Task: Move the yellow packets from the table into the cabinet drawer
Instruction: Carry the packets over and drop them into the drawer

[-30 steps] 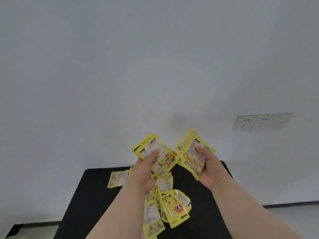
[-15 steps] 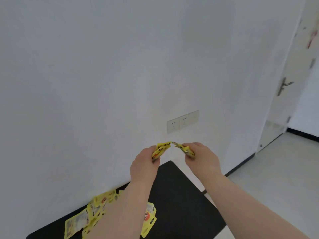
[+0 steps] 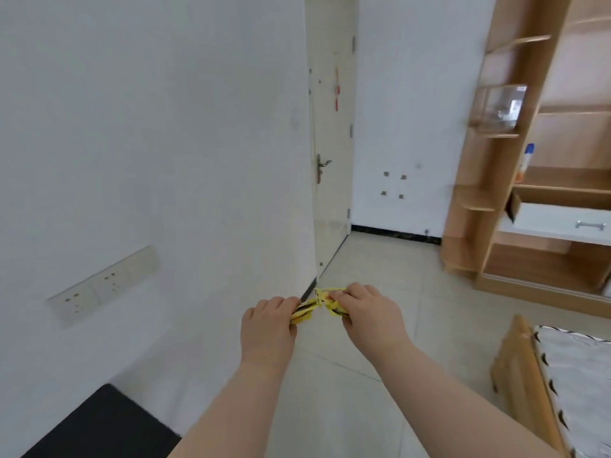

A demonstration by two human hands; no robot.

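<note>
My left hand (image 3: 269, 328) is closed around yellow packets (image 3: 302, 313), only their edges showing past the fingers. Close beside it, my right hand (image 3: 367, 314) grips more yellow packets (image 3: 330, 300). Both hands are held out in front of me above the floor. Only a corner of the black table (image 3: 99, 428) shows at the bottom left, and no packets on it are in view. At the far right stands the wooden cabinet (image 3: 515, 193), its white drawer (image 3: 558, 221) with a metal handle pulled open.
A white wall with a socket strip (image 3: 102, 287) runs along my left. A cream door (image 3: 330, 160) is ahead. A bed with a wooden frame (image 3: 529, 375) sits at the lower right. Pale tiled floor (image 3: 396, 276) lies between me and the cabinet. A clear box (image 3: 499, 107) rests on a cabinet shelf.
The view has swung right, away from the table and its remaining packets, bringing the door, cabinet and bed into sight. Both hands still hold their packets, now lower and edge-on.
</note>
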